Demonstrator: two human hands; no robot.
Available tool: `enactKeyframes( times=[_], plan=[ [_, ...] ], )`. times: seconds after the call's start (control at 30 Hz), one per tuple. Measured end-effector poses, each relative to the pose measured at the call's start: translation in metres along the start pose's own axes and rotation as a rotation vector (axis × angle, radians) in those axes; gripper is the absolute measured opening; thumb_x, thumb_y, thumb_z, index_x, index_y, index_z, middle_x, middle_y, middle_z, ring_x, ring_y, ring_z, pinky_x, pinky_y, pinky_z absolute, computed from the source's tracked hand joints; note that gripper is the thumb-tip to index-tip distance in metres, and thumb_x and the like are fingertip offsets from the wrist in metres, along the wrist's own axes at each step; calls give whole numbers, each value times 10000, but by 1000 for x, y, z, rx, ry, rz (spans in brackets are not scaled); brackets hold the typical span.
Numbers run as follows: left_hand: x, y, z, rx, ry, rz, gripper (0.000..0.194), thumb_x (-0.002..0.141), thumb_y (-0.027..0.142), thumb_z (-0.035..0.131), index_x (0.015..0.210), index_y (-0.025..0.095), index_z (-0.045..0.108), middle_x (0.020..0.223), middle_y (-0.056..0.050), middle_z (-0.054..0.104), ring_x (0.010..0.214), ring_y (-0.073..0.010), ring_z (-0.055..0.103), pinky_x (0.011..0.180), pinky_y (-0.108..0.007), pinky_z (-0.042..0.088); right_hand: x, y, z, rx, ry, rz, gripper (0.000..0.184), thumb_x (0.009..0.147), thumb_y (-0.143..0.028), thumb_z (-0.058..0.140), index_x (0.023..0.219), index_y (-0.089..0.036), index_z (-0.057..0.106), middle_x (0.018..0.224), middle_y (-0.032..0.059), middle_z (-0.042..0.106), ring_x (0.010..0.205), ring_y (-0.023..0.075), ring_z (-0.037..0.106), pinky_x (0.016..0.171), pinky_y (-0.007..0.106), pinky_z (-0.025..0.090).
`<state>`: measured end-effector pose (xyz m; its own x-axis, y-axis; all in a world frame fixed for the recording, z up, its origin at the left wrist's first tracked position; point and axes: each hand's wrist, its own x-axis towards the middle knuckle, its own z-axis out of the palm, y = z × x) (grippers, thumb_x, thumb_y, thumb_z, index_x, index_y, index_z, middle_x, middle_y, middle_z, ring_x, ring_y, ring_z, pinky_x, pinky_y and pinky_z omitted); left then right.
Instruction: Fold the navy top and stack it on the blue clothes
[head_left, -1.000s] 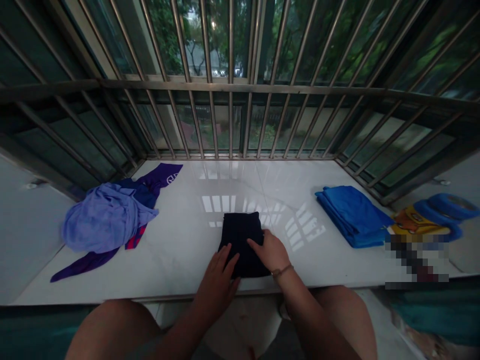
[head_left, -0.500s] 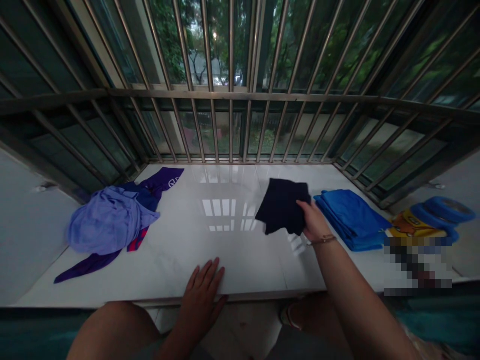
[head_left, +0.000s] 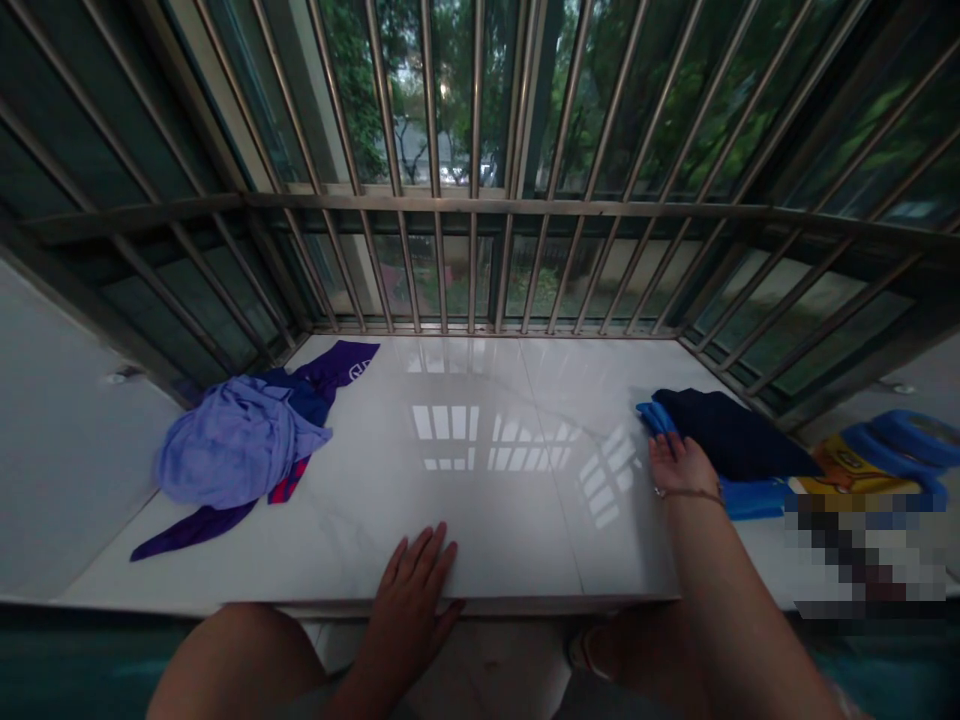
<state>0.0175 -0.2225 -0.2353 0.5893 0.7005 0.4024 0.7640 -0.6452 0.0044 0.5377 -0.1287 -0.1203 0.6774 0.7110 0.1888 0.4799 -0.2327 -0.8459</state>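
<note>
Change: half a second back the right hand (head_left: 679, 462) was carrying the folded dark garment (head_left: 731, 437) in the air across the sill; now that garment lies on top of the folded blue garment (head_left: 754, 495) at the right, and the hand has let go of it. The left hand has hardly shifted.
Right fingers: spread and flat, holding nothing, tips at the near-left edge of the dark garment, touching or just short of it; I cannot tell which.
Left fingers: the left hand (head_left: 415, 590) lies palm down with fingers extended on the front edge of the white sill (head_left: 480, 480), gripping nothing.
Dark garment: folded, resting on the blue one, whose edge shows at the left corner and along the near side.
Left of the sill: a loose heap with a lilac garment (head_left: 236, 450) on top of a purple garment (head_left: 315, 375), unfolded and well apart from both hands.
Beyond: window bars (head_left: 472, 200) close in the sill; a yellow and blue bag (head_left: 877, 455) sits just right of the stack.
Progress: by my reading, two pieces are folded and stacked, and the heap at the left is still to be folded.
</note>
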Motion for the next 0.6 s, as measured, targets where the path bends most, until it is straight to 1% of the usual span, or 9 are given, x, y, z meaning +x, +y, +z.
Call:
enactKeyframes(
  times=[0.13,0.2,0.27,0.3,0.37,0.43,0.47,0.53,0.6],
  plan=[
    [-2,4,-2,-49,1,-7,701,965,390,759,1625,256,564,1755,-105,498,1562,-348,537,1292,-554,424,-61,8,31,226,-11,175,421,990,-605,426,978,-246,645,967,147,724,926,302,752,841,467,659],
    [-2,-2,-5,-108,-14,-8,659,986,409,745,1606,262,578,1728,-108,538,1545,-343,558,1273,-560,460,-104,11,44,294,-59,205,450,922,-675,535,981,-242,640,973,117,742,922,287,761,847,461,675],
    [3,-19,-9,-182,-20,-43,543,1036,411,688,1553,262,614,1648,-111,625,1482,-312,621,1228,-523,524,-150,14,53,308,-140,164,511,872,-711,644,1020,-226,701,1048,116,773,996,292,768,909,456,675],
    [7,-33,-11,-206,-10,-84,478,1064,406,647,1516,253,635,1589,-117,672,1437,-299,654,1204,-503,549,-171,17,56,268,-194,72,506,882,-695,675,1048,-221,738,1109,121,784,1064,298,764,975,464,661],
    [19,-70,-20,-192,37,-217,421,1103,398,566,1465,203,654,1495,-153,722,1378,-304,684,1187,-493,562,-205,23,60,108,-274,-211,430,967,-602,676,1149,-228,785,1248,123,781,1200,301,738,1100,484,610],
    [32,-116,-32,-86,94,-388,473,1103,394,514,1465,115,636,1493,-229,694,1416,-359,642,1227,-542,515,-228,29,64,-86,-297,-519,339,1055,-473,619,1247,-246,783,1327,112,768,1264,294,718,1163,502,570],
    [39,-139,-38,-10,108,-488,525,1091,392,500,1487,63,607,1522,-274,654,1458,-394,599,1241,-567,488,-235,31,66,-162,-285,-625,310,1072,-413,604,1272,-249,774,1329,106,770,1258,291,720,1166,506,565],
    [49,-183,-52,137,105,-707,644,1059,419,508,1533,-16,539,1564,-349,577,1487,-469,538,1204,-624,485,-241,32,70,-271,-247,-744,276,1079,-334,589,1272,-239,762,1297,103,779,1219,288,731,1145,497,571],
    [56,-221,-67,201,61,-913,699,1020,442,545,1524,-41,538,1533,-385,575,1429,-527,552,1100,-664,526,-243,32,73,-329,-209,-776,256,1076,-300,579,1248,-230,754,1274,108,780,1188,287,736,1119,485,579]
  ],
)
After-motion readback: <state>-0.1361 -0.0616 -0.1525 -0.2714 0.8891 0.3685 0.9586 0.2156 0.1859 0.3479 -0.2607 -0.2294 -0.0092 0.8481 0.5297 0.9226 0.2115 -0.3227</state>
